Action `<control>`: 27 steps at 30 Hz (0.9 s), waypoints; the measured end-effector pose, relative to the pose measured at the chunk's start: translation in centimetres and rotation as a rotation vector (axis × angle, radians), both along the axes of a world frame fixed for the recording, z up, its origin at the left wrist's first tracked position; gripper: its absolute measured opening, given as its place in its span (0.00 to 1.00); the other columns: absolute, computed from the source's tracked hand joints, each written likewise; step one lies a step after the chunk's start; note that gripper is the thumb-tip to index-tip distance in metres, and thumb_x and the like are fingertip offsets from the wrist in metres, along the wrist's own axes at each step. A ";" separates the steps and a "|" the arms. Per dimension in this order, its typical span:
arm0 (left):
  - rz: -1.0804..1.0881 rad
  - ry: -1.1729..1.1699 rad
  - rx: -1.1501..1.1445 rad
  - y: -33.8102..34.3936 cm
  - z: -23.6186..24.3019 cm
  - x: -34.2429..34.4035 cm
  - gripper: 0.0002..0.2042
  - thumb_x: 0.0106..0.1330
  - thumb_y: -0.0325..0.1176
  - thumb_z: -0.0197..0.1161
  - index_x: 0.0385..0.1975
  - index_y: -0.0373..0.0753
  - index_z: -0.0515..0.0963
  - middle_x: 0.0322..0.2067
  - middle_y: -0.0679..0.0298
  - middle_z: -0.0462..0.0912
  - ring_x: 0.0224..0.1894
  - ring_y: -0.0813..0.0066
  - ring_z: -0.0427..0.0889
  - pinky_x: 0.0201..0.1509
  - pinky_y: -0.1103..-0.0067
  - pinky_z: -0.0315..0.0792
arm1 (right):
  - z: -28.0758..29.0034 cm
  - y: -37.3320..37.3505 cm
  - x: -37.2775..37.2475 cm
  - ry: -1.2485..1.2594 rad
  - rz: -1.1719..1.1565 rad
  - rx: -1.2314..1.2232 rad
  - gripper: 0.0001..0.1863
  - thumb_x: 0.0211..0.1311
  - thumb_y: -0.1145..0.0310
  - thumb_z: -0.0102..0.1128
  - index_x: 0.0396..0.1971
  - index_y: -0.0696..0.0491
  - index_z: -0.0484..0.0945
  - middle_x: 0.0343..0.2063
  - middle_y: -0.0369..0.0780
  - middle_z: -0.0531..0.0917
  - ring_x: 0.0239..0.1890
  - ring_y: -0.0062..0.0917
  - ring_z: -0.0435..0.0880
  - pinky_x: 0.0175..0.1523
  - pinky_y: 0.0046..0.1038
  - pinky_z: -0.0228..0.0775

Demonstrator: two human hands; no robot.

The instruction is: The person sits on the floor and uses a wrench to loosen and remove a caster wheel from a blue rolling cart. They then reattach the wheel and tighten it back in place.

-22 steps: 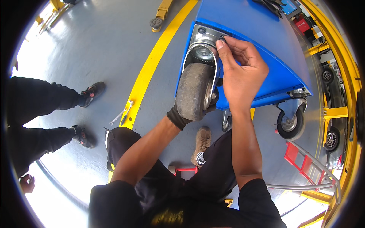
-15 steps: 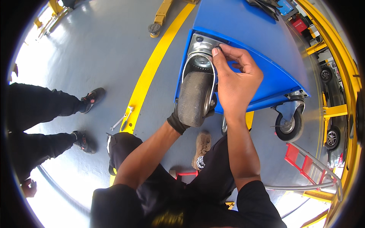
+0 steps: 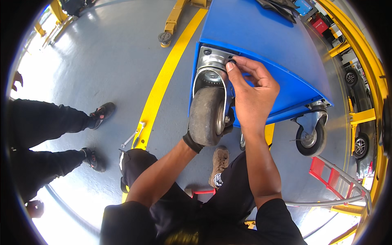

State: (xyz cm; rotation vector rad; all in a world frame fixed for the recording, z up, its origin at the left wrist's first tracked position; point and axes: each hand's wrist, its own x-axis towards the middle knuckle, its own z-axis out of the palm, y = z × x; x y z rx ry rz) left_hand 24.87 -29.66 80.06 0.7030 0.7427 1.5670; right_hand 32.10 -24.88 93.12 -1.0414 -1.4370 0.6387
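Observation:
A caster wheel (image 3: 204, 116) with a worn grey tyre hangs in a metal fork from a bolted mounting plate (image 3: 205, 57) at the corner of a tipped blue cabinet (image 3: 249, 30). My left hand (image 3: 193, 141), in a black glove, is wrapped round this wheel from behind; the tyre hides most of it, and dark fingertips show on its right side. Bare, my right hand (image 3: 256, 92) pinches a small dark bolt (image 3: 232, 61) between thumb and forefinger at the right-hand hole of the plate. Another bolt head (image 3: 207, 52) sits at the plate's upper left.
A second caster (image 3: 311, 136) is at the cabinet's right corner. Spanners (image 3: 134, 135) lie on the yellow floor line at left. Beyond them stands another person (image 3: 53, 130) in dark trousers. A red-and-grey frame (image 3: 332, 177) is at right, a yellow lift arm (image 3: 173, 24) at the top.
The caster and cabinet corner sit slightly lower and further left in view. My right hand has shifted down with them, keeping its pinch at the plate; my left hand still grips the wheel.

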 end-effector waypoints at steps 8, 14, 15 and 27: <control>0.124 0.395 0.127 -0.2 -0.5 0.7 0.20 0.75 0.45 0.54 0.61 0.42 0.68 0.48 0.61 0.80 0.42 0.72 0.84 0.41 0.73 0.83 | 0.5 0.3 -1.1 0.062 -0.053 0.002 0.07 0.55 0.75 0.72 0.34 0.59 0.85 0.29 0.40 0.89 0.32 0.20 0.85 0.43 0.23 0.68; 0.139 0.401 0.106 -0.7 0.6 1.0 0.20 0.76 0.43 0.54 0.61 0.41 0.68 0.51 0.60 0.78 0.48 0.69 0.83 0.50 0.71 0.82 | 1.6 -0.4 -1.1 0.020 -0.071 -0.046 0.07 0.54 0.79 0.72 0.34 0.61 0.85 0.27 0.40 0.88 0.31 0.19 0.85 0.38 0.23 0.74; 0.122 0.363 0.091 -0.7 0.5 0.9 0.20 0.75 0.43 0.54 0.62 0.41 0.68 0.51 0.60 0.79 0.48 0.69 0.83 0.50 0.70 0.82 | 1.4 -0.4 -1.2 -0.011 -0.088 0.002 0.07 0.54 0.79 0.71 0.33 0.60 0.85 0.27 0.39 0.88 0.30 0.19 0.85 0.37 0.23 0.75; -0.391 -0.557 -0.153 -0.7 -0.4 -0.3 0.21 0.68 0.44 0.63 0.53 0.37 0.71 0.32 0.64 0.76 0.30 0.76 0.77 0.35 0.76 0.76 | 0.0 4.2 3.2 -0.590 0.027 0.869 0.14 0.44 0.79 0.72 0.33 0.49 0.87 0.31 0.32 0.84 0.32 0.24 0.81 0.34 0.24 0.75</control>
